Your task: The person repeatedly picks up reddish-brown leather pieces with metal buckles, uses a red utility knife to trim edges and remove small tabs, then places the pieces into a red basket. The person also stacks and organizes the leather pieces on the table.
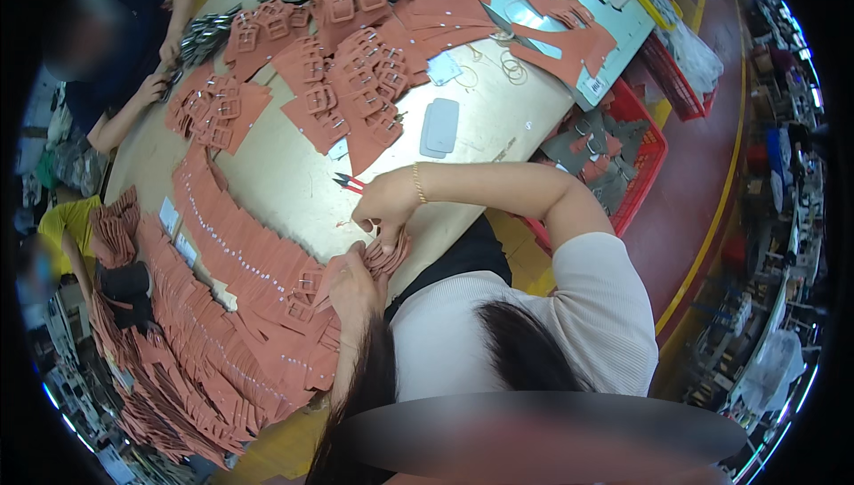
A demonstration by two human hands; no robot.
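Note:
At the table's near edge, a small bunch of overlapping reddish-brown leather-like pieces is between my hands. My left hand grips it from the left, fingers closed around its edge. From above, my right hand has bent fingers closed on the top of the same bunch. Thread snips with red handles stick out beside the right knuckles, blades pointing left; whether that hand holds them or they lie under it, I cannot tell. Just left of my left hand lie pieces with metal buckles.
Long fanned rows of reddish-brown pieces cover the left side. Buckled straps, large scissors and grey plates lie farther back. A red crate stands at right. A co-worker's hands work at far left.

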